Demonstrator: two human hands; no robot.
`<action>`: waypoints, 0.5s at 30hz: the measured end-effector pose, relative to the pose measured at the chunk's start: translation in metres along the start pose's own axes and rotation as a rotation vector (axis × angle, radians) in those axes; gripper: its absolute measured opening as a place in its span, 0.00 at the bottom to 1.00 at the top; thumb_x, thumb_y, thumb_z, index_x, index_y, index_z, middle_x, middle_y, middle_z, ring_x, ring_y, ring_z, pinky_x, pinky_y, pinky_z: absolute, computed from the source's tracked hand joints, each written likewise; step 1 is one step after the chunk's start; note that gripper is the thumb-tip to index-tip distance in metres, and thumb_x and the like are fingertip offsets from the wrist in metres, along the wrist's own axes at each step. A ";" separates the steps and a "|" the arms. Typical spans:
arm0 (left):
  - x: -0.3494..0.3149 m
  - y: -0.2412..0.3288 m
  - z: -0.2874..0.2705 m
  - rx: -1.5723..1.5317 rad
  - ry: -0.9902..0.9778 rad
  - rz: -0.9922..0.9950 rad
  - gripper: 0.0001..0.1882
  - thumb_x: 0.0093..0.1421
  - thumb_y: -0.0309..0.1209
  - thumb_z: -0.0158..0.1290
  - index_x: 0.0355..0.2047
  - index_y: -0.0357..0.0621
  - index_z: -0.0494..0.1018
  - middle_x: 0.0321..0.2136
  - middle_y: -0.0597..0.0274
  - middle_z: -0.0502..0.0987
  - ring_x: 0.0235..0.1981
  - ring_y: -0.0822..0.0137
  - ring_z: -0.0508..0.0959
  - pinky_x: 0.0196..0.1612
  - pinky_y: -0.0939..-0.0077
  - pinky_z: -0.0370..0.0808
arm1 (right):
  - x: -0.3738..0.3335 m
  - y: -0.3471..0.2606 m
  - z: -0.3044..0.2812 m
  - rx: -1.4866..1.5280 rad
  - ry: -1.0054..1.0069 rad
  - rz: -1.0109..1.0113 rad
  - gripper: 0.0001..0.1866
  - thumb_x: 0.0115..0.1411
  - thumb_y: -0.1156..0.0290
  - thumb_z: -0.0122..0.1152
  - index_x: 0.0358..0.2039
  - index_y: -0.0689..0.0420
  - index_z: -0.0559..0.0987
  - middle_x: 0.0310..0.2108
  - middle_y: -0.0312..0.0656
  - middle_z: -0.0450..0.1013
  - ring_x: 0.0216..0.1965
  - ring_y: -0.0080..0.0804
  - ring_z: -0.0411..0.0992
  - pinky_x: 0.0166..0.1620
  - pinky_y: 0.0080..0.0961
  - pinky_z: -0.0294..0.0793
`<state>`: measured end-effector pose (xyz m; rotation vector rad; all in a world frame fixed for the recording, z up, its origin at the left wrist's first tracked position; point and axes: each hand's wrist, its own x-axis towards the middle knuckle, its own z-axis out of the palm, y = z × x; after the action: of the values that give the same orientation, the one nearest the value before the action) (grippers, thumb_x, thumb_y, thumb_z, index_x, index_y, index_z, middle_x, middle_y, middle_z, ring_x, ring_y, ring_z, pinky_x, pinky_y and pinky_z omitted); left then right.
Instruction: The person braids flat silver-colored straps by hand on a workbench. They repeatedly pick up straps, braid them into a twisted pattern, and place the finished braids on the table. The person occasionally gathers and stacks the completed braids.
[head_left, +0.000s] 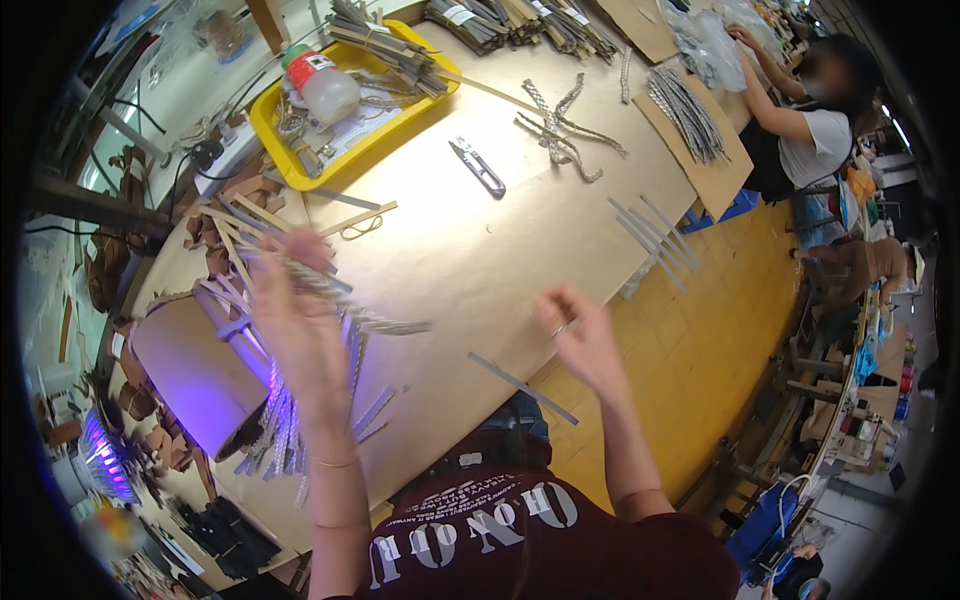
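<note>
My left hand (288,310), smeared by motion, is raised over the left side of the table. It is closed on a short grey braided cord (385,322), whose end sticks out to the right. Beneath that hand lie loose braided strips (285,420) by a large brown cardboard tube (195,370), lit violet. My right hand (578,335) hovers above the table's front edge, fingers curled in, a ring on one finger; nothing shows in it. A thin grey strip (520,387) lies below it across the edge.
Small thread snips (477,168) and several braided cords (558,130) lie farther back. A yellow tray (300,178) holds a plastic bottle (325,85). Flat strips (650,235) overhang the right edge. Braids lie on cardboard (735,180), near another person (800,120).
</note>
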<state>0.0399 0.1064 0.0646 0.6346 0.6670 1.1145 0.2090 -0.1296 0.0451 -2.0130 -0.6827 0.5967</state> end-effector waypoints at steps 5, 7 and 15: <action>-0.047 -0.085 0.025 0.101 -0.244 -0.299 0.16 0.71 0.29 0.45 0.56 0.35 0.60 0.51 0.41 0.74 0.53 0.57 0.76 0.59 0.66 0.74 | 0.041 0.046 -0.065 -0.659 0.489 -0.050 0.14 0.64 0.58 0.58 0.37 0.57 0.79 0.34 0.44 0.76 0.40 0.42 0.73 0.46 0.38 0.68; -0.047 -0.102 0.022 0.299 -0.244 -0.324 0.20 0.69 0.26 0.46 0.58 0.34 0.58 0.53 0.39 0.71 0.57 0.54 0.73 0.61 0.64 0.71 | 0.052 0.066 -0.083 -0.794 0.536 -0.019 0.15 0.64 0.56 0.58 0.38 0.56 0.78 0.36 0.44 0.75 0.42 0.43 0.72 0.48 0.39 0.67; -0.064 -0.098 -0.014 1.322 -0.283 0.554 0.40 0.59 0.23 0.57 0.69 0.38 0.49 0.68 0.34 0.46 0.70 0.40 0.51 0.70 0.50 0.49 | 0.070 0.086 -0.107 -0.638 0.468 0.275 0.17 0.64 0.53 0.58 0.37 0.56 0.78 0.32 0.41 0.78 0.35 0.41 0.77 0.44 0.38 0.69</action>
<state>0.0683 0.0177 -0.0068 2.1627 0.9717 0.9260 0.3486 -0.1850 0.0117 -2.7411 -0.3257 0.0280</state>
